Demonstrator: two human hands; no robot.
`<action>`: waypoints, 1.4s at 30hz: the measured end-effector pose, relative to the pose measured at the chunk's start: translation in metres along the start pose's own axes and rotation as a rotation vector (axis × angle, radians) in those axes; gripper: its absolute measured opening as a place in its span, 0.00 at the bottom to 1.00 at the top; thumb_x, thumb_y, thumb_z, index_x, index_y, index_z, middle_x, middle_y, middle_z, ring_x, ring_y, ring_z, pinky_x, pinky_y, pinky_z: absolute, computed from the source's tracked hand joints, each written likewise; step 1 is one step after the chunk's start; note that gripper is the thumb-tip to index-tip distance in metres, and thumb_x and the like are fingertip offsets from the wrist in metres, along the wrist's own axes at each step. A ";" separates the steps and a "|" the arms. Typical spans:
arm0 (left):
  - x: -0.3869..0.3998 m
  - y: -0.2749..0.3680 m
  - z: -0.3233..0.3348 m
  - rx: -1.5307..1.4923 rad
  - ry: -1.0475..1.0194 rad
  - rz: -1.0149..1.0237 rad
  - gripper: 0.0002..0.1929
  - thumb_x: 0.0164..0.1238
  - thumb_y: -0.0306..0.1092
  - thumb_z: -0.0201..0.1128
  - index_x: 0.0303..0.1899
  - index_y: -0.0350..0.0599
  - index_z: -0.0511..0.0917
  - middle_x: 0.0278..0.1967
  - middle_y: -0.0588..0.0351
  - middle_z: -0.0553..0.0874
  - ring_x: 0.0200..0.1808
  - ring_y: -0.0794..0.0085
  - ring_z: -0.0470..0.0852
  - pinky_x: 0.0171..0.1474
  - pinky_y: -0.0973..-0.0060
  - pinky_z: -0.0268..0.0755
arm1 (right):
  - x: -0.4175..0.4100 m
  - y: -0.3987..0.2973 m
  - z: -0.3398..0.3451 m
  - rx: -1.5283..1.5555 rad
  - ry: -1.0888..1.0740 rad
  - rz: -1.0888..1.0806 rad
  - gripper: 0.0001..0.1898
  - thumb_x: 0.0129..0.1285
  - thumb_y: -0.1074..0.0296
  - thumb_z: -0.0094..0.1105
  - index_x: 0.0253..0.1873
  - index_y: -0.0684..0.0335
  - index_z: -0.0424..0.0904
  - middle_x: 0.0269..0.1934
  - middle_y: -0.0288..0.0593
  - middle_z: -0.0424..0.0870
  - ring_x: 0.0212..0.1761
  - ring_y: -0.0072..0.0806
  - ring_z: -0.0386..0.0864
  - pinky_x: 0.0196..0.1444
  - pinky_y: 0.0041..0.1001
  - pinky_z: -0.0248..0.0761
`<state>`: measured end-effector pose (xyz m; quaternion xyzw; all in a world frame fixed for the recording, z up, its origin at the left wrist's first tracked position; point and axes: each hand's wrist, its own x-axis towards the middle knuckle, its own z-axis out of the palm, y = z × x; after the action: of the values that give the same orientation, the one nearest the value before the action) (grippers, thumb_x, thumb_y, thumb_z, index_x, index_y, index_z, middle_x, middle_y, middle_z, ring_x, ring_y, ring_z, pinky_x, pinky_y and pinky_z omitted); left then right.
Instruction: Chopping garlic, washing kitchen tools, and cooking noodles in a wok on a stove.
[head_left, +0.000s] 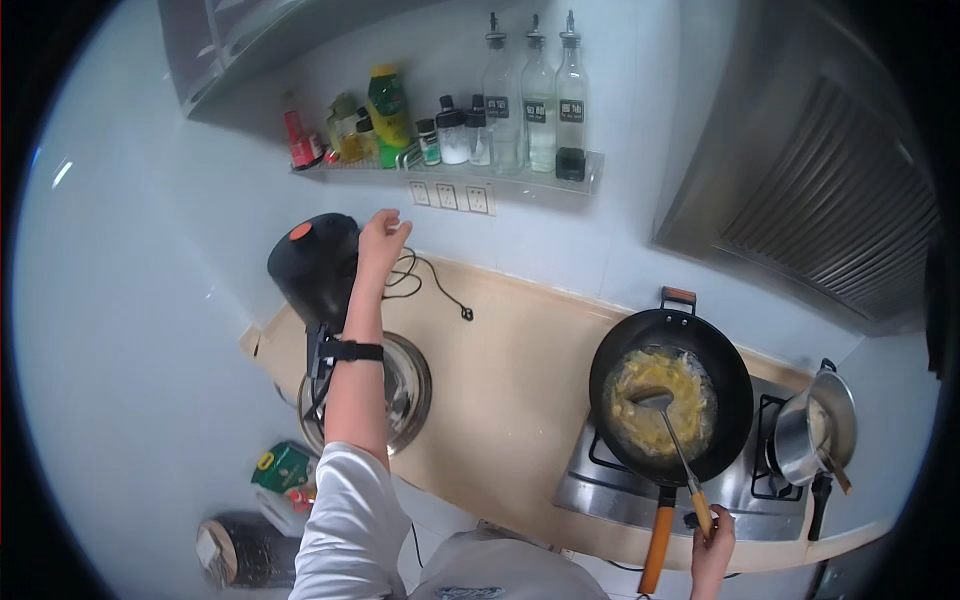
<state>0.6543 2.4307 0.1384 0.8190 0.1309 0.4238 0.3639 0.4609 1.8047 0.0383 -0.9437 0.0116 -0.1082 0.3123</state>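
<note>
My right hand is closed around the wooden handle of a metal spatula. The spatula's blade rests in yellow beaten egg, which bubbles at its rim inside a black wok. This wok sits over the left burner, its orange-brown long handle pointing toward me. My left hand is stretched out to the far left, empty, with its fingers loosely bent. It is nearest a black air fryer-like appliance and below the wall shelf of seasonings. A strap with a small device circles my left forearm.
Oil bottles, a green-yellow bottle and seasoning jars stand on the shelf. A power cord lies on the counter. A glass lid is under my forearm. A saucepan occupies the right burner; a range hood hangs above.
</note>
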 end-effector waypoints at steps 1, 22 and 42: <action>0.019 0.000 0.014 0.032 0.009 0.046 0.18 0.52 0.36 0.64 0.42 0.35 0.76 0.36 0.47 0.83 0.35 0.64 0.82 0.41 0.72 0.73 | -0.004 -0.004 -0.001 0.024 -0.019 0.092 0.20 0.48 0.86 0.54 0.48 0.66 0.70 0.33 0.46 0.72 0.32 0.33 0.71 0.37 0.27 0.66; 0.194 -0.040 0.149 0.058 -0.037 0.156 0.35 0.46 0.48 0.66 0.53 0.34 0.65 0.48 0.40 0.78 0.51 0.51 0.76 0.53 0.64 0.66 | -0.112 -0.089 -0.037 -0.135 0.531 0.438 0.16 0.61 0.76 0.51 0.54 0.64 0.70 0.48 0.43 0.73 0.45 0.29 0.72 0.43 0.24 0.65; -0.121 0.131 0.064 -0.489 -0.892 0.346 0.32 0.35 0.33 0.71 0.47 0.38 0.68 0.40 0.52 0.73 0.44 0.65 0.73 0.49 0.69 0.65 | -0.041 -0.179 -0.038 0.454 0.425 -0.054 0.22 0.60 0.66 0.52 0.58 0.68 0.66 0.38 0.42 0.76 0.36 0.23 0.73 0.41 0.22 0.67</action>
<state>0.6192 2.2447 0.1340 0.8205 -0.2758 0.1064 0.4892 0.4049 1.9307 0.1659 -0.8062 0.0269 -0.3111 0.5025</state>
